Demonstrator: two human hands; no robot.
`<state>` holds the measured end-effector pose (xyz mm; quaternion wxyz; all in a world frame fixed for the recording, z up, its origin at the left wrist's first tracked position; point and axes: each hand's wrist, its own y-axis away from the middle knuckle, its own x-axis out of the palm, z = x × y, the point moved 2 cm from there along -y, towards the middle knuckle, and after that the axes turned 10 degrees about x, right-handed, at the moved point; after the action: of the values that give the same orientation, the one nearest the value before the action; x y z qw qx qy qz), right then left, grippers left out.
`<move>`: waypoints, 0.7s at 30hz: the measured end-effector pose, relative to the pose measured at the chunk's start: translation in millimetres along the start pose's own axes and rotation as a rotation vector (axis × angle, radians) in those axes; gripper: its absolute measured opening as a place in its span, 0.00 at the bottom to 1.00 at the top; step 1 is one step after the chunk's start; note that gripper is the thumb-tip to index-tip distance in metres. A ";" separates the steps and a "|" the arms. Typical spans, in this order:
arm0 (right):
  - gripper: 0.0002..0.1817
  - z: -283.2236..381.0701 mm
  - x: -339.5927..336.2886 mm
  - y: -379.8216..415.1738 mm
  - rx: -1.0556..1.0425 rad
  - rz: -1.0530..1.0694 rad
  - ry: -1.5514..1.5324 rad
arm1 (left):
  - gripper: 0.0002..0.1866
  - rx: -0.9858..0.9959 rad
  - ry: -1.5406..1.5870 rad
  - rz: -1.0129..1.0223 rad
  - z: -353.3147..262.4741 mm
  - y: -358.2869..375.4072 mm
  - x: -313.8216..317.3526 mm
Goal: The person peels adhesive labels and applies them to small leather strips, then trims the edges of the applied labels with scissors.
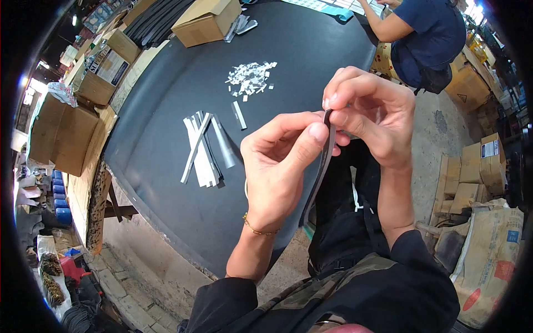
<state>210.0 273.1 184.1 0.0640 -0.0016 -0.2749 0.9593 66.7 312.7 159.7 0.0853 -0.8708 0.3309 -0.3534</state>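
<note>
The black table lies beyond the grip, with a co-worker at its far edge. Both hands are pinched on a dark strip: the right hand holds its top end, the left hand just below, and the rest dangles down. Past the left hand lie white strips, and farther off, white scraps. The strip is thin and the pinch small, so it could slip and fall to the floor.
</note>
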 end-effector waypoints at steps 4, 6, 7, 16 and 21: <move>0.07 -0.7 -2.1 -0.8 -0.036 0.024 0.047 | 0.08 0.010 0.037 -0.001 1.1 0.0 -1.1; 0.07 -0.9 -2.3 -0.5 -0.072 0.031 0.072 | 0.06 0.014 0.079 -0.006 0.5 -0.3 -1.5; 0.07 -1.1 -1.7 0.1 -0.055 0.026 0.055 | 0.06 0.017 0.062 0.001 -0.3 -0.6 -1.5; 0.06 -0.3 -2.1 2.0 -0.008 0.066 -0.019 | 0.06 -0.038 0.062 0.023 -1.0 -0.3 -2.6; 0.05 3.2 -2.7 1.8 0.034 0.047 -0.027 | 0.07 -0.165 0.245 0.085 3.8 -3.6 -5.3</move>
<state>212.3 269.6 185.7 0.0379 0.0062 -0.2594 0.9650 68.2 318.5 155.3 -0.0124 -0.8104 0.4035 -0.4246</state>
